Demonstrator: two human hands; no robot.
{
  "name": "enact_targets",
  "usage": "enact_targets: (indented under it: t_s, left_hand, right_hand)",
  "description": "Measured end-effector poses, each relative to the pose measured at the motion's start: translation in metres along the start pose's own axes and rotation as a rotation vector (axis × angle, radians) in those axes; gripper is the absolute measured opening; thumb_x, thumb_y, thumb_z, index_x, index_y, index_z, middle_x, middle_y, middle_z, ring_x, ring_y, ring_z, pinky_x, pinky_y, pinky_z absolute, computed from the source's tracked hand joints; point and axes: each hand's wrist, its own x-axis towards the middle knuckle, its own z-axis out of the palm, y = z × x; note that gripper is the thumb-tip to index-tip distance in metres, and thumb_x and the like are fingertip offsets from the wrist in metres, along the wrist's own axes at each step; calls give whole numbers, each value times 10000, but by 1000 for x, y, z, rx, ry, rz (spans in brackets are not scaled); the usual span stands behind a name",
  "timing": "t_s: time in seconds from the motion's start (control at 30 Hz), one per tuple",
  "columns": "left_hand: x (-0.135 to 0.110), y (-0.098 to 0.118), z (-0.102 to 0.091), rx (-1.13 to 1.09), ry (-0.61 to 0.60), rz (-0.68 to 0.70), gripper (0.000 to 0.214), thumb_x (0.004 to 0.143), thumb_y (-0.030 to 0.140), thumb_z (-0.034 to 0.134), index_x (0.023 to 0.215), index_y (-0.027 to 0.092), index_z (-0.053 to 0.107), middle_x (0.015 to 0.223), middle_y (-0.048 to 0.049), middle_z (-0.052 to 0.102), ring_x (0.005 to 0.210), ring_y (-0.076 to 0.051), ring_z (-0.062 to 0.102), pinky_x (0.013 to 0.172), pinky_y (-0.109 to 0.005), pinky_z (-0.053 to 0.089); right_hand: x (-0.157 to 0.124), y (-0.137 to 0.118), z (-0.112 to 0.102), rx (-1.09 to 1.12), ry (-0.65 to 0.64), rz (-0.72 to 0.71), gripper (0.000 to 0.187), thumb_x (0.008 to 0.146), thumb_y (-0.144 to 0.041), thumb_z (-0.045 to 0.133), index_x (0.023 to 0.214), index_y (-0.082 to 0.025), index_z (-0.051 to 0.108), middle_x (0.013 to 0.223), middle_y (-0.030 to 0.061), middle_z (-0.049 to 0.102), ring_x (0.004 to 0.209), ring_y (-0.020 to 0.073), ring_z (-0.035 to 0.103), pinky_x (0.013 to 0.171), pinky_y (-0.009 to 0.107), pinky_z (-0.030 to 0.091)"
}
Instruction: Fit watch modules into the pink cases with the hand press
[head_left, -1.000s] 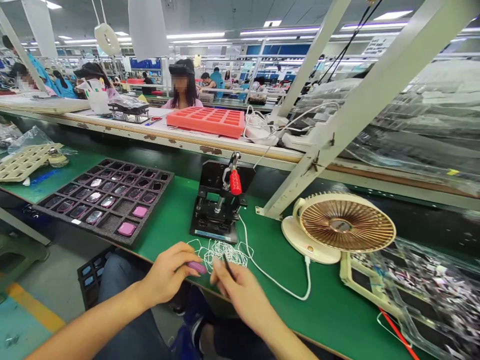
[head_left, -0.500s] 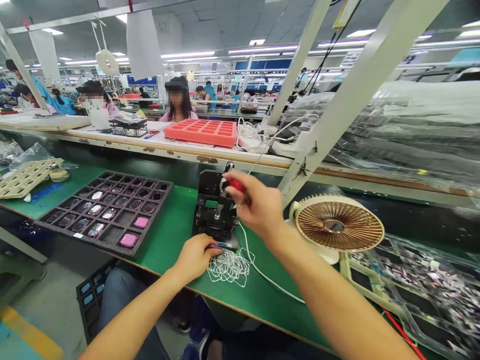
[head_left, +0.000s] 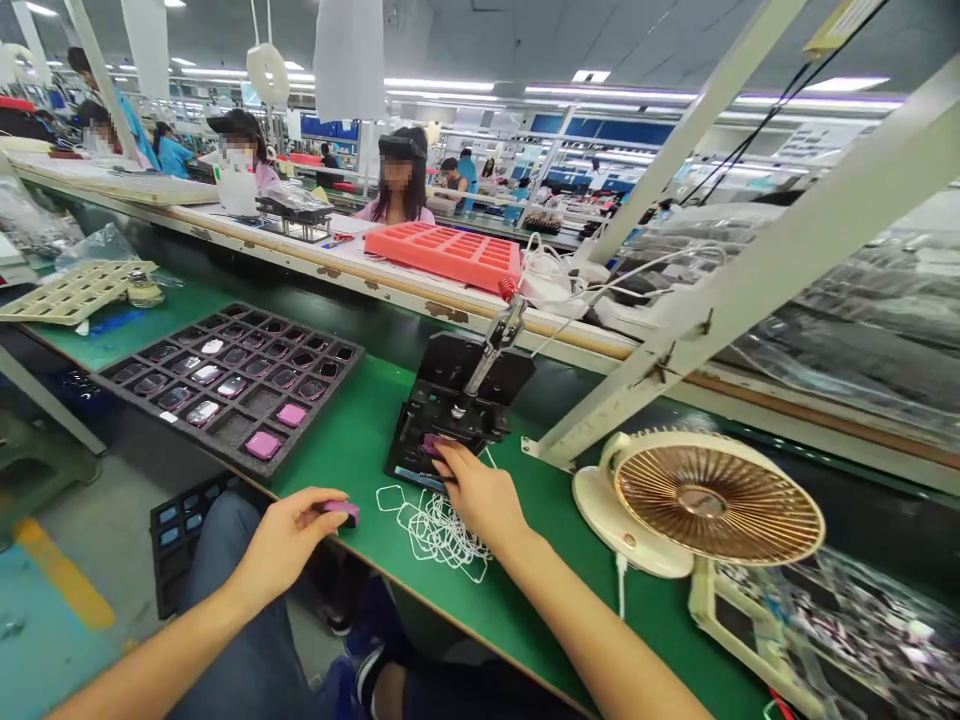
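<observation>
My left hand [head_left: 289,540] pinches a small rounded purple-and-black case [head_left: 347,511], like a watch housing, above the bench's front edge. At the black toggle press [head_left: 442,470], the fingers of my right hand [head_left: 484,495] close on another purple case [head_left: 430,444], partly hidden by the fingertips. The press lever [head_left: 491,350] with its red grip [head_left: 508,289] is raised. Thin white rounded-square rings [head_left: 442,535] lie in a loose heap in front of the press. A black foam tray [head_left: 234,427] on the left holds dark-faced cases and two with purple sides up.
On the right stands a cream fan [head_left: 705,505], with a plastic tray of small parts [head_left: 885,630] beyond it. A beige tray [head_left: 71,292] lies far left. Behind, a shelf carries a red compartment tray [head_left: 442,255]. A slanted white post [head_left: 675,345] rises at right. Co-workers sit opposite.
My right hand has left the lever, which now stands raised, and has come down to the purple case at the press. My left hand has drawn back leftward with a purple case. The view has shifted.
</observation>
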Motion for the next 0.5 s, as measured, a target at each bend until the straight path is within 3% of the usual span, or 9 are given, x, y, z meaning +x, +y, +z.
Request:
enact_targets:
  t_s: [0.13,0.27,0.37,0.5]
  left_hand:
    - [-7,0,-2,47,-20,85,359,944,457,786,1222,232,816,1144,-88,835,996,-253,812,907,-356,674]
    - [24,16,28,424,-8,477,239,1077,357,626,1187,242,805,1170,-79,822,1051,-231,796,925,-352,672]
    - [69,24,67,588,-47,646,240,1090,273,600,1240,213,776,1237,-89,817,1154,-240,769,1077,-408,615]
    - [124,17,114,726,-250,771,238,1026,117,622,1193,178,780,1264,-111,812,1191,-276,762,1113,-459,596]
  right_hand:
    - [30,10,9,-49,-142,103,551,930,-130,695,1472,-226,656,1292,113,793,992,280,816,741,318,648]
    - [30,7,-2,-55,-185,119,640,903,-70,650,1515,-253,630,1378,98,759,1115,281,798,835,334,669]
    - [1,4,-18,-48,-151,130,659,918,-43,569,1544,-247,593,1517,80,674,1261,256,746,888,332,678]
    - [-63,2,-48,-9,-3,158,492,1019,-148,523,1499,-222,608,1465,76,711,1269,242,746,887,328,694]
